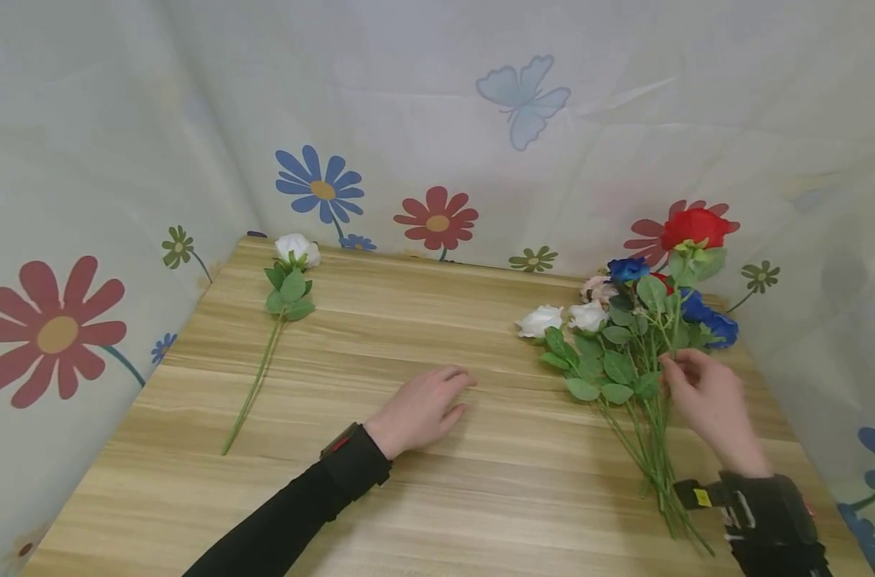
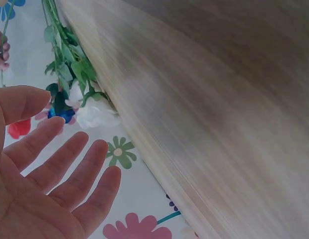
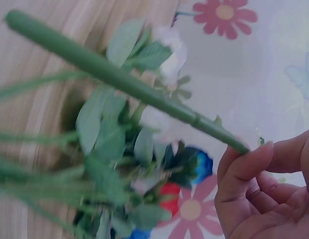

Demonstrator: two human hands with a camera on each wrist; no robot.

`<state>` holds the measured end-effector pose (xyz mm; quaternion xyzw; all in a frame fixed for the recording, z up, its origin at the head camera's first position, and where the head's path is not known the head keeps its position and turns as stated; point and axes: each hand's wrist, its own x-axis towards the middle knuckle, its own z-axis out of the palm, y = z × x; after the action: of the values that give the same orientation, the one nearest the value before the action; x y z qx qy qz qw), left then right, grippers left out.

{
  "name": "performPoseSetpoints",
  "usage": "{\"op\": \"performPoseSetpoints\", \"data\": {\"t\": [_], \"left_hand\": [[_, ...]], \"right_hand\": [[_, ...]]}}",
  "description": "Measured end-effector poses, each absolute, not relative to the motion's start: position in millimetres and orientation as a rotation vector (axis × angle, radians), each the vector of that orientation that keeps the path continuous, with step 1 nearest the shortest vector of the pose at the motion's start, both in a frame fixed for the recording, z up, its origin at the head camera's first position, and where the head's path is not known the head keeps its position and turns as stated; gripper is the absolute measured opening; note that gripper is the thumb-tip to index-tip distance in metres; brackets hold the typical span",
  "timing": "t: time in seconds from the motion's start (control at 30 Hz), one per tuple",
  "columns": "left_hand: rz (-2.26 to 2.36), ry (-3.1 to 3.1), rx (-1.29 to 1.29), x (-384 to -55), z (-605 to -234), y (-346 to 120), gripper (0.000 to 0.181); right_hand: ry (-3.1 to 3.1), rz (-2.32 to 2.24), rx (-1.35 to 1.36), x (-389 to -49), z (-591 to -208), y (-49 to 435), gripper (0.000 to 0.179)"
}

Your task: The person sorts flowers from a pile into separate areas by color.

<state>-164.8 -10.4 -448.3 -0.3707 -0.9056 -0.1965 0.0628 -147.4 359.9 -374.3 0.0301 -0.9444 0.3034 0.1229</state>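
"What does the right hand (image 1: 713, 403) hold?"
"Its fingers are clamped on the stem (image 3: 129, 89) of a red rose (image 1: 695, 229), over a bunch of white and blue flowers (image 1: 618, 367) on the desk (image 1: 495, 497)."
"And the left hand (image 1: 417, 407)?"
"Fingers apart, over the middle of the desk; a lone white rose (image 1: 297, 250) lies off to its left."

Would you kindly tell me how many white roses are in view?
3: a lone white rose at far left, plus an outer white rose and an inner white rose in the right-hand bunch; others may be hidden.
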Motion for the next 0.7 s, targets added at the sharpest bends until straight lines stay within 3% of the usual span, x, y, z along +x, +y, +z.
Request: {"op": "performPoseSetpoints", "data": {"t": [0.37, 0.7], "left_hand": [[-0.743, -2.793, -1.110, -164.5, -449.2, -12.7, 0.035], [-1.178, -2.798, -1.119, -163.5, -450.0, -6.7, 0.032]], "right_hand": [[-2.760, 1.464, 0.120, -155.8, -383.1, 316.9, 0.040], [-2.604, 1.992, 0.213, -168.2, -393.3, 288.5, 0.041]]}}
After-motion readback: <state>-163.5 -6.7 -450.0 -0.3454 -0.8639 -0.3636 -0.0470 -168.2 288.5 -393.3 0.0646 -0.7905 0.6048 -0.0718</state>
